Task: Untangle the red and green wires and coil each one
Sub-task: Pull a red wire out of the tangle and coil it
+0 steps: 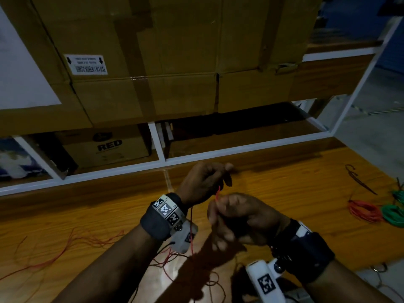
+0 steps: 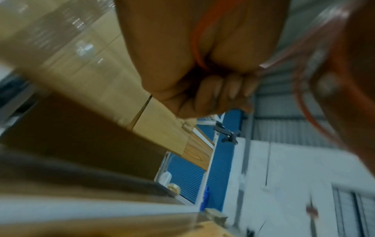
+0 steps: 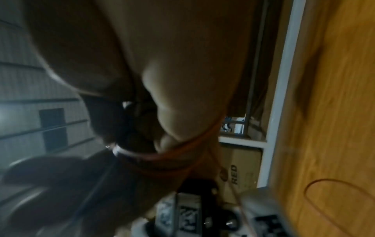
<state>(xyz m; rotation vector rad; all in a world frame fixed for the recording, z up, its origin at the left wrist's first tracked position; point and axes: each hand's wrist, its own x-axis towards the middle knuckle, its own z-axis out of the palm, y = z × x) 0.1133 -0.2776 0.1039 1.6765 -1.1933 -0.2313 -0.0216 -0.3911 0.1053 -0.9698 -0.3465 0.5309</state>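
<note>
Red wire (image 1: 217,194) pinched between left hand (image 1: 204,182) and right hand (image 1: 238,217) at its 5 o'clock, fingers of both curled on it, one red coil (image 1: 364,211), one green coil (image 1: 393,214) on desk (image 1: 284,182) at 3 o'clock

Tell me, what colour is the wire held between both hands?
Red wire, clearest in the head view.

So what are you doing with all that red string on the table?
It's wire, not string. Both hands are held up over the wooden table, and the left hand and right hand each grip the same red wire between them. The rest of it trails down in loose tangles on the table. Over to the right lie a red coil and a green coil, already wound.
</note>
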